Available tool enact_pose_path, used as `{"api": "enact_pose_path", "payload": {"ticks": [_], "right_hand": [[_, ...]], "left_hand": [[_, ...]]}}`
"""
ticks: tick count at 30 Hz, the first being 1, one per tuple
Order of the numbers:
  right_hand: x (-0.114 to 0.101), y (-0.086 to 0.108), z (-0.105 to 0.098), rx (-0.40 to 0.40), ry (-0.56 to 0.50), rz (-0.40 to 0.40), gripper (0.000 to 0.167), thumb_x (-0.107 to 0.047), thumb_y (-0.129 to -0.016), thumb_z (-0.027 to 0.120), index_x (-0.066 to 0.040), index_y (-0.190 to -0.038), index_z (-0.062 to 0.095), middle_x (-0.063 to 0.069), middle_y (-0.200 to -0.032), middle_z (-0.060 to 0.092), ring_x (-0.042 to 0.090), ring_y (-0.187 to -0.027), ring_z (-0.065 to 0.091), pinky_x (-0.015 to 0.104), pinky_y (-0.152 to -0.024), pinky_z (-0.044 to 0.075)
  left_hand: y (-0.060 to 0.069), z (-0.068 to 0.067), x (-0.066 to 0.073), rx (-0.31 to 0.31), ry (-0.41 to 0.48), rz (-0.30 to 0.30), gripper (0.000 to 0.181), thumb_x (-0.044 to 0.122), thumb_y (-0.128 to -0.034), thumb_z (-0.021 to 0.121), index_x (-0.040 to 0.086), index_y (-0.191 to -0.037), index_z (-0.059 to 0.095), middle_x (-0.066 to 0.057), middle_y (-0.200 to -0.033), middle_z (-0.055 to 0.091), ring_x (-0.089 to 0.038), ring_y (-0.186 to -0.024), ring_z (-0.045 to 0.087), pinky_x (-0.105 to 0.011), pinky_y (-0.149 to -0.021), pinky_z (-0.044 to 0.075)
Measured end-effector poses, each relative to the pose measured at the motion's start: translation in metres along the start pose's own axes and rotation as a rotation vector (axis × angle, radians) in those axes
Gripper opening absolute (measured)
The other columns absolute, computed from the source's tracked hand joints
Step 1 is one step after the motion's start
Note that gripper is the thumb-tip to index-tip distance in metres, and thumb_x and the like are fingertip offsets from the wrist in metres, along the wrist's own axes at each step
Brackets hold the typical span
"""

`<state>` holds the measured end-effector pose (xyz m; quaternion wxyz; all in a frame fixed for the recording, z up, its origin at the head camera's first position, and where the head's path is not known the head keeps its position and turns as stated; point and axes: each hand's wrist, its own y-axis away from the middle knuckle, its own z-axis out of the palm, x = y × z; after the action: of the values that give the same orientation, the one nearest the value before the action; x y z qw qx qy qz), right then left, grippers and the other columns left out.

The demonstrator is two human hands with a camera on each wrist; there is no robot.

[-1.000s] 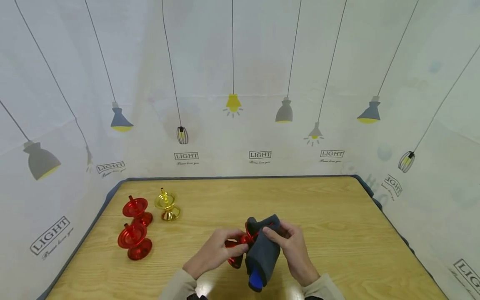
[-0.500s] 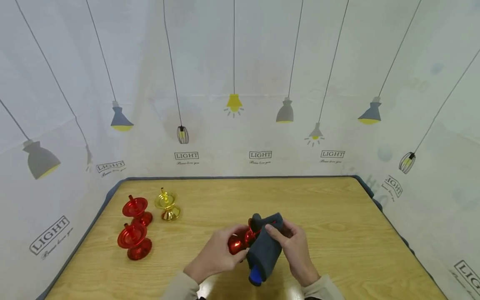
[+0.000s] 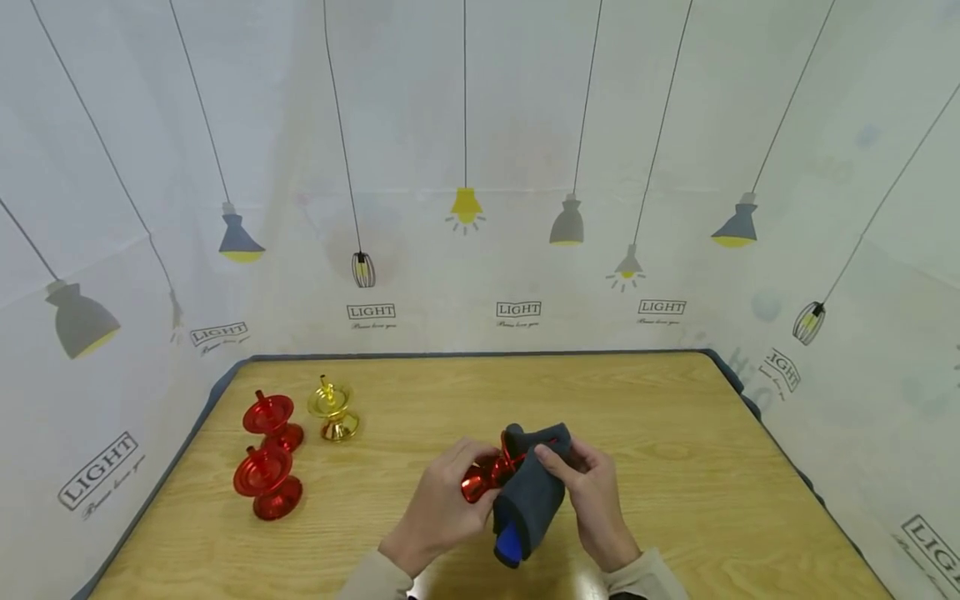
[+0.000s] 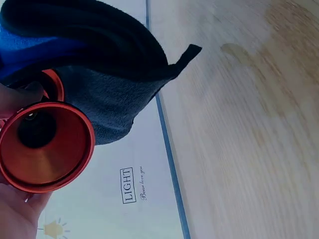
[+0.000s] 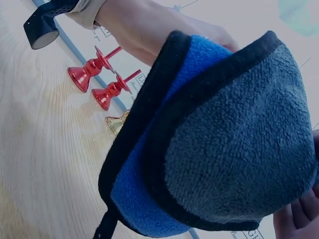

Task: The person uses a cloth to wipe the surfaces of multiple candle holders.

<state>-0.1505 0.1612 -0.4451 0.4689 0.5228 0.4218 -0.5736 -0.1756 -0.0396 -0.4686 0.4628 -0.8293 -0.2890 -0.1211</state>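
My left hand (image 3: 442, 508) grips a shiny red candle holder (image 3: 474, 485) by its flared base, tilted over the table. The hollow underside of that candle holder (image 4: 60, 154) faces the left wrist camera. A folded cloth (image 3: 531, 500), dark grey with blue inside and a black edge, wraps its dish end, so most of the dish is hidden. With the thumb on the outside, my right hand (image 3: 598, 504) pinches the cloth around the dish. In the right wrist view the cloth (image 5: 239, 144) covers most of the right fingers.
Two red candle holders, one behind (image 3: 282, 438) and one in front (image 3: 277, 500), stand upright at the table's left. A gold candle holder (image 3: 341, 427) is beside them. The wooden table (image 3: 660, 417) meets a lamp-printed white sheet (image 3: 420, 275) at its back and sides.
My left hand has shifted from the candle holder's stem to its base, and the base has turned upward. Both hands and the cloth have drifted slightly right. The standing candle holders stay put.
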Motion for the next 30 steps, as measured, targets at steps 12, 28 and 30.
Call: {"api": "enact_pose_path", "payload": {"ticks": [12, 28, 30], "right_hand": [[0.003, -0.001, -0.015, -0.208, 0.048, -0.095, 0.030, -0.008, -0.094, 0.070, 0.011, -0.117, 0.066, -0.002, -0.093, 0.074, 0.014, -0.084, 0.069, 0.028, -0.076, 0.057], [0.012, -0.004, -0.020, -0.272, 0.077, -0.238, 0.026, -0.005, -0.095, 0.069, 0.008, -0.117, 0.067, -0.004, -0.106, 0.074, 0.014, -0.092, 0.071, 0.029, -0.078, 0.059], [0.012, -0.003, -0.016, -0.216, 0.073, -0.235, 0.026, -0.005, -0.094, 0.070, 0.007, -0.117, 0.068, -0.003, -0.103, 0.075, 0.014, -0.089, 0.071, 0.028, -0.076, 0.059]], "left_hand": [[-0.003, -0.019, 0.002, -0.257, 0.455, -0.375, 0.031, 0.014, -0.0912, 0.077, 0.005, -0.120, 0.070, -0.013, -0.109, 0.074, -0.014, -0.092, 0.073, -0.024, -0.077, 0.060], [0.001, -0.016, 0.003, -0.288, 0.453, -0.377, 0.044, 0.015, -0.0903, 0.078, 0.003, -0.130, 0.062, -0.014, -0.118, 0.070, -0.017, -0.101, 0.072, -0.025, -0.086, 0.059], [0.001, -0.014, 0.007, -0.233, 0.376, -0.343, 0.049, 0.011, -0.0849, 0.083, 0.007, -0.128, 0.060, -0.010, -0.117, 0.070, -0.018, -0.101, 0.072, -0.026, -0.085, 0.059]]}}
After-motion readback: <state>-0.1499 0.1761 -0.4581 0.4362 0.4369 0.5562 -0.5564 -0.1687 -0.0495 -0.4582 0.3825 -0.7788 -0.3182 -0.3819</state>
